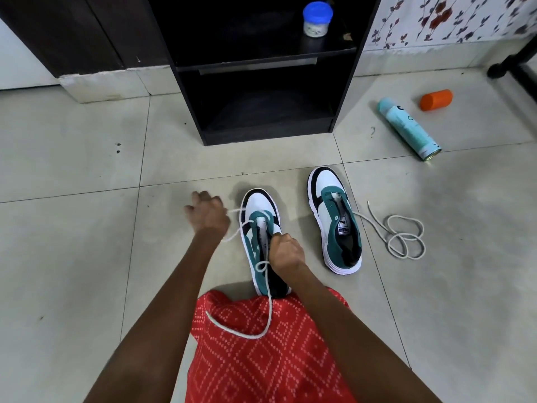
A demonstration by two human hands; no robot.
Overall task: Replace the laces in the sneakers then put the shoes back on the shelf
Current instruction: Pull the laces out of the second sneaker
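Note:
Two white, teal and black sneakers stand on the tiled floor, toes pointing away from me. The near sneaker [260, 225] has a white lace [268, 312] through its front eyelets. My left hand [207, 215], blurred, is closed on one end of that lace to the left of the toe. My right hand [286, 251] grips the shoe's tongue area at mid-shoe. The lace's other end trails over my red patterned lap. The second sneaker [334, 219] stands to the right, with a second white lace [404, 237] running from it and coiled on the floor.
A black open shelf unit [261, 62] stands straight ahead, with a blue-lidded jar [317, 19] on its upper board. A teal spray can [408, 128] and an orange cap [436, 99] lie on the floor at right. A dark furniture leg [511, 68] stands far right.

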